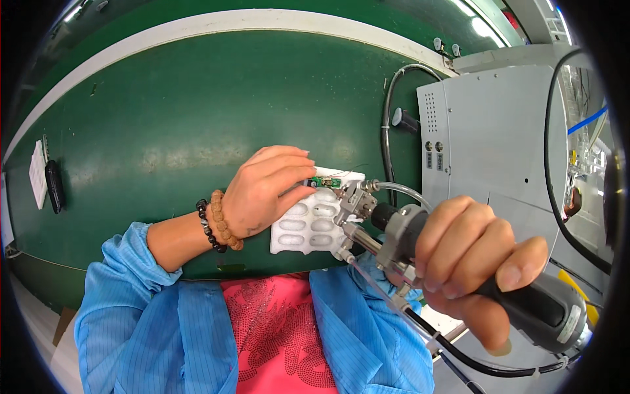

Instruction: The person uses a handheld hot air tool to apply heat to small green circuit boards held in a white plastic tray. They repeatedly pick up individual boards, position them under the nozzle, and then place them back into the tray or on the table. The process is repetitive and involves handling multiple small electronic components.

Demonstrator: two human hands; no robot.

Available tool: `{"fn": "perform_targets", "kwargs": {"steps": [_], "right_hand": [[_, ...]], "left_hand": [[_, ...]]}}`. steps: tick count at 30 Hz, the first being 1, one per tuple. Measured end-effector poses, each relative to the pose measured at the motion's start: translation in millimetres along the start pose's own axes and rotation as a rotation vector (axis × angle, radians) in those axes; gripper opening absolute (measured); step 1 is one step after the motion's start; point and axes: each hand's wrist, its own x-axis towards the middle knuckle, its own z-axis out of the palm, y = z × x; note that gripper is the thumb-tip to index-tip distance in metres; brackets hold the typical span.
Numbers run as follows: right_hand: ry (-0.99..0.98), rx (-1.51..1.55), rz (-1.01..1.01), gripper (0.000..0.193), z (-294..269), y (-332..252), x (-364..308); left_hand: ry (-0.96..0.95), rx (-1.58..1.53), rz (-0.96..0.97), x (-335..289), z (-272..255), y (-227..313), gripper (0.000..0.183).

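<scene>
My left hand (266, 187) reaches across a white tray (281, 244) with rows of oval pockets. Its thumb and fingertips pinch the left end of a small green circuit board (326, 182) at the tray's far edge. In my right hand (469, 259) is a powered screwdriver (541, 314), fingers wrapped round its dark grey and black body. The screwdriver's metal head (354, 203) points left, close to the board's right end; whether its tip touches the board I cannot tell. A clear hose (403, 189) joins that head.
A large grey metal cabinet (499, 131) stands on the right of the green bench (197, 105). A black cable (387, 118) curves along the cabinet's left side, beside a small dark knob-like part (407, 121). At the far left lie a black case (54, 186) and a white block (38, 174).
</scene>
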Motion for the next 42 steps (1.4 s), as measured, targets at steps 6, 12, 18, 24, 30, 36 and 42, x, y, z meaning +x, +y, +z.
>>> {"fn": "perform_targets", "kwargs": {"steps": [6,12,18,24,30,36,42], "right_hand": [[0.013,0.002,-0.004,0.05,13,17,-4],[0.022,0.006,0.009,0.051,13,18,-5],[-0.034,-0.003,0.009,0.051,11,20,-2],[-0.019,-0.017,0.046,0.046,21,26,1],[-0.081,-0.05,0.069,0.045,22,25,4],[0.024,-0.016,0.025,0.044,13,-6,-2],[0.117,0.094,-0.073,0.039,0,-46,-11]], "left_hand": [[-0.006,-0.071,-0.043,-1,-1,-3,0.032],[-0.018,-0.094,-0.039,-2,0,-5,0.031],[-0.014,-0.085,-0.04,-1,2,-3,0.03],[-0.019,-0.098,-0.042,-2,0,-2,0.03],[-0.038,-0.11,-0.043,-1,0,-1,0.03],[-0.012,-0.109,-0.025,-4,3,-3,0.029],[-0.046,-0.072,-0.059,-4,-1,-3,0.027]]}}
